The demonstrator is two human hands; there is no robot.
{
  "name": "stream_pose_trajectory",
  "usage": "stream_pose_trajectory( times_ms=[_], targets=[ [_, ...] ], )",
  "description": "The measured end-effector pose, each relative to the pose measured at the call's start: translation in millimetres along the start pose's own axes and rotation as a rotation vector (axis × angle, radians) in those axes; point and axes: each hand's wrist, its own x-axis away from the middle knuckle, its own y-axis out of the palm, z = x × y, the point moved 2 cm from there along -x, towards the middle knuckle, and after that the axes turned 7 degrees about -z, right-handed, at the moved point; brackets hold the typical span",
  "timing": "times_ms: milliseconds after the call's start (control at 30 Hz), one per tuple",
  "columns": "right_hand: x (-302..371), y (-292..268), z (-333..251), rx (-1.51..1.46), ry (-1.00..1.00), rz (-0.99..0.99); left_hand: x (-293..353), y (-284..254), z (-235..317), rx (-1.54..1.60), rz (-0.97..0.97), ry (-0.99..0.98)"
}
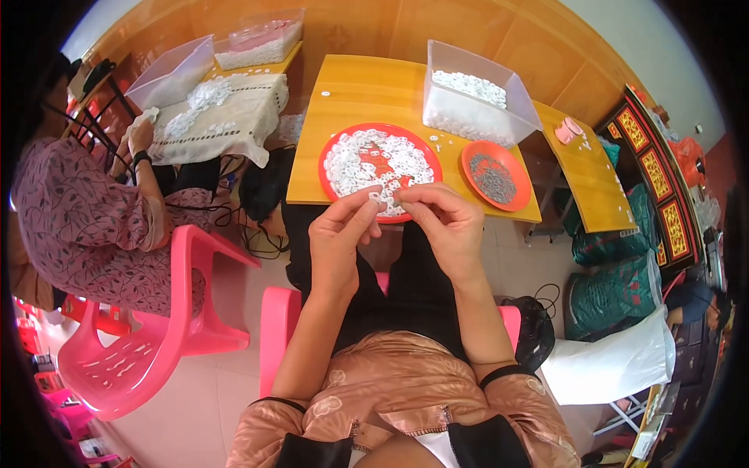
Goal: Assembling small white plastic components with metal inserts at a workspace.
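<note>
My left hand [341, 234] is closed in a pinch on a small white plastic piece [375, 197] at the near edge of a round red tray [434, 160]. Close beside it, my right hand [451, 232] has thumb and forefinger pressed together; whatever sits between them is too small to make out. Many loose white plastic pieces [343, 160] lie in the tray, with some red bottom showing among them. To the right, an orange-red plate [524, 189] holds a heap of tiny grey parts [493, 181].
A clear bin [476, 125] of white pieces stands at the back of the yellow table [359, 86]. On the left, a person [101, 226] sits on a pink chair [183, 312] at a cloth-covered table [234, 132]. Green sacks [612, 300] and a white sack [608, 359] stand at right.
</note>
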Motion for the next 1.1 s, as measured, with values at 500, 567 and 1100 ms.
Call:
stream_pose_trajectory(
  times_ms=[500, 567, 1100],
  targets=[
    [7.0, 5.6, -22.4, 0.074, 0.012, -0.017, 5.5, 10.9, 2.1, -0.092, -0.089, 0.08],
    [7.0, 6.1, -22.8, 0.088, 0.009, -0.018, 5.9, 10.5, 2.7, -0.137, -0.092, 0.114],
    [4.7, 6.4, -19.5, 0.085, -0.067, -0.006, 4.7, 11.9, 4.0, -0.168, -0.05, 0.08]
  ],
)
